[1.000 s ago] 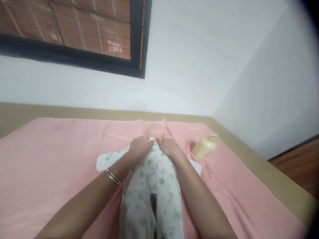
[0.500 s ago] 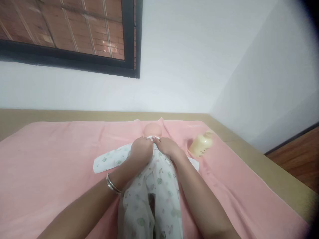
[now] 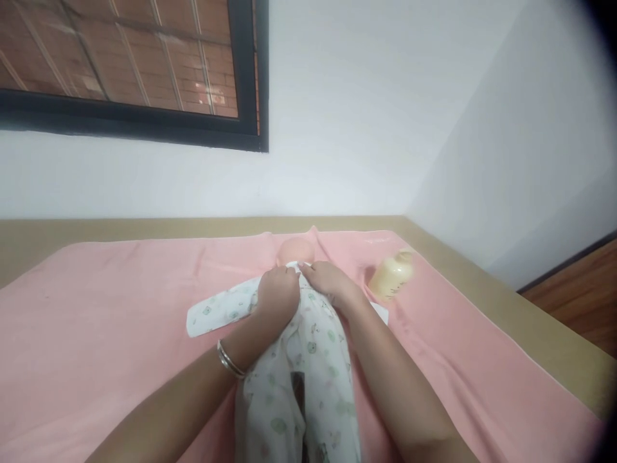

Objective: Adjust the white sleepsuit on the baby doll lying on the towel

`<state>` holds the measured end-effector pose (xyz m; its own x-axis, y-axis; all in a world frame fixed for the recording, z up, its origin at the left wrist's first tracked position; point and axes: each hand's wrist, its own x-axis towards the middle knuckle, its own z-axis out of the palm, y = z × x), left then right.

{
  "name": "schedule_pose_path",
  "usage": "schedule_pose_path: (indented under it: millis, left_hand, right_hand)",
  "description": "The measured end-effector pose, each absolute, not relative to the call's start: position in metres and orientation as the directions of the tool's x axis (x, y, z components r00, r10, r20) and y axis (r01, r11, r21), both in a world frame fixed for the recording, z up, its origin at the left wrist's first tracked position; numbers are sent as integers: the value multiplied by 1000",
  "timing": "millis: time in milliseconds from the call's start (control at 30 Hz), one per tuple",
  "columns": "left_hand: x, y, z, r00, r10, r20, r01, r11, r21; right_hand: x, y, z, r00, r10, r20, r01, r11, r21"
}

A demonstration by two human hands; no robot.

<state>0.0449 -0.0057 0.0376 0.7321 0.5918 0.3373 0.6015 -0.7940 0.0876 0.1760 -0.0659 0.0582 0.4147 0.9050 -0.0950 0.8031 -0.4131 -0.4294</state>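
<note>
A doll lies on its back on a pink blanket, its smooth head at the far end. White baby clothes with a small green print cover its body; one sleeve stretches out to the left, and a bit of the other shows at the right. Up by the neck, my left hand is closed on the cloth, a silver bangle at its wrist. My right hand pinches the cloth just beside it, thumb near the collar. What lies under the fingers is hidden.
A pale yellow bottle lies tilted on the blanket to the right of the doll. Beyond the blanket runs a tan surface up to the white wall. A dark-framed window is at upper left.
Both hands keep their hold at the neck of the clothes. The view has shifted slightly; the hands and doll hardly move against the blanket.
</note>
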Motion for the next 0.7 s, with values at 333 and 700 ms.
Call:
schedule_pose_path:
  millis: [333, 700]
  left_hand:
    - [42, 11, 31, 677, 667, 313, 623, -745, 240]
    - [40, 3, 34, 631, 651, 421, 604, -753, 260]
  right_hand:
    - [153, -76, 73, 333, 943, 14, 878, -305, -368]
    - [168, -56, 54, 446, 889, -102, 843, -455, -285]
